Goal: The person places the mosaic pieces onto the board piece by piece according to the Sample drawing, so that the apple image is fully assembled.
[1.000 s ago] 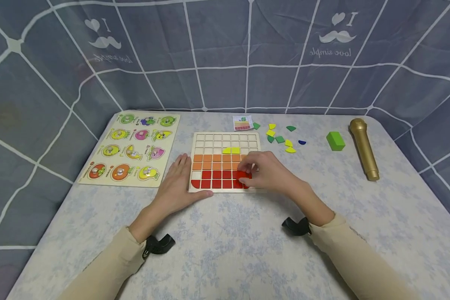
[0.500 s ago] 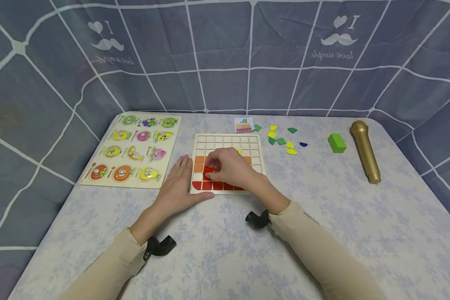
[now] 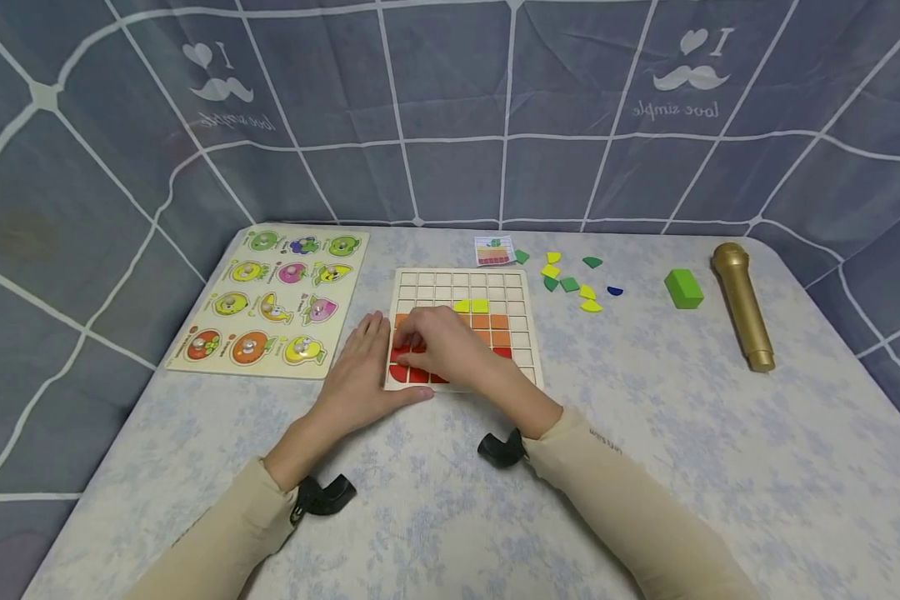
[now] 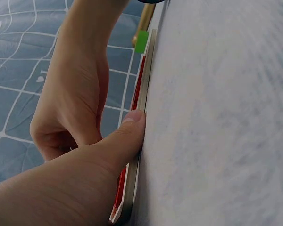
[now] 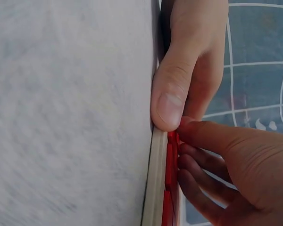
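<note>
A white wooden grid board lies mid-table, with red tiles in its front rows, orange tiles behind them and two yellow tiles further back. My left hand rests along the board's left edge, fingers straight, the thumb at its front edge. Over the board's front left part, my right hand pinches a red square tile at the leftmost cell of the second row. In the right wrist view my thumb and fingers touch the red tile beside my left thumb. My right hand hides several tiles.
Left of the board lies a fruit puzzle board. Behind it is a small picture card. Loose green, yellow and blue pieces lie at the back right, near a green block and a gold microphone.
My right hand has moved left across the board, carrying a red tile to the left end of the second row. My left hand has stayed at the board's edge.
</note>
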`<action>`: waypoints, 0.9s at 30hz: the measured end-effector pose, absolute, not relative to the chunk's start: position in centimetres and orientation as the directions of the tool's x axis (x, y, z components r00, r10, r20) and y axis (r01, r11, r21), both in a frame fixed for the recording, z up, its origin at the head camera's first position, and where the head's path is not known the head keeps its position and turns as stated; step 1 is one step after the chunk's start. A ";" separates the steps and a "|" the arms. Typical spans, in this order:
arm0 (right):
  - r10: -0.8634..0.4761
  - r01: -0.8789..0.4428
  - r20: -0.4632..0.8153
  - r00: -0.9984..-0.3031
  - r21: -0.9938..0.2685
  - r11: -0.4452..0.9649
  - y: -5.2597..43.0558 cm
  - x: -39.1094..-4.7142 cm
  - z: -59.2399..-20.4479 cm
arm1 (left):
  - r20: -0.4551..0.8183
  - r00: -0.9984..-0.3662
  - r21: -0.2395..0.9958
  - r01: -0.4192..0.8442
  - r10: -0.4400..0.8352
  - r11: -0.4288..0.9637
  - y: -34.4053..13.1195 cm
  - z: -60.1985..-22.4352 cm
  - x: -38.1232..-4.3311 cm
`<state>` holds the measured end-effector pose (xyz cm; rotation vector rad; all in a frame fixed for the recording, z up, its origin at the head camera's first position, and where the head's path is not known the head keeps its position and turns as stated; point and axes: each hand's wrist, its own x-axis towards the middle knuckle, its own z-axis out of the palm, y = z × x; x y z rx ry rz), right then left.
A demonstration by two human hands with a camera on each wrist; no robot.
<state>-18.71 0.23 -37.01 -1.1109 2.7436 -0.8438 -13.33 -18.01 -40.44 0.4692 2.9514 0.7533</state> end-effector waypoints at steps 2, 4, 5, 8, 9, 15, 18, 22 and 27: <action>-0.668 -0.636 0.143 -0.730 -0.499 0.588 0.4 -18.5 -37.0 | 0.020 -0.951 0.480 0.279 0.308 0.832 -18.0 -40.5 -13.3; -0.676 -0.647 0.146 -0.722 -0.489 0.585 0.7 -18.4 -37.1 | 0.015 -0.951 0.482 0.278 0.310 0.831 -17.9 -40.4 -13.3; -0.679 -0.650 0.150 -0.719 -0.492 0.579 0.9 -18.3 -37.1 | 0.012 -0.951 0.481 0.276 0.308 0.832 -17.9 -40.4 -13.3; -0.672 -0.648 0.182 -0.718 -0.526 0.551 1.6 -18.7 -36.7 | 0.004 -0.955 0.481 0.263 0.298 0.836 -17.9 -40.3 -13.3; -0.661 -0.642 0.196 -0.724 -0.540 0.544 1.9 -18.9 -36.5 | 0.002 -0.956 0.482 0.258 0.293 0.837 -17.9 -40.3 -13.3; -0.543 -0.555 0.217 -0.811 -0.579 0.597 5.4 -20.9 -35.0 | -0.002 -0.960 0.499 0.243 0.281 0.832 -17.9 -40.2 -13.3; -0.473 -0.486 0.191 -0.860 -0.593 0.642 7.5 -22.0 -34.5 | -0.001 -0.960 0.501 0.241 0.279 0.831 -17.9 -40.2 -13.3; -0.383 -0.413 0.187 -0.904 -0.605 0.680 10.2 -23.2 -34.2 | 0.001 -0.960 0.500 0.242 0.278 0.832 -17.9 -40.2 -13.3; -0.237 -0.318 0.212 -0.948 -0.619 0.718 13.4 -24.1 -34.3 | 0.003 -0.959 0.498 0.246 0.282 0.832 -17.8 -40.3 -13.4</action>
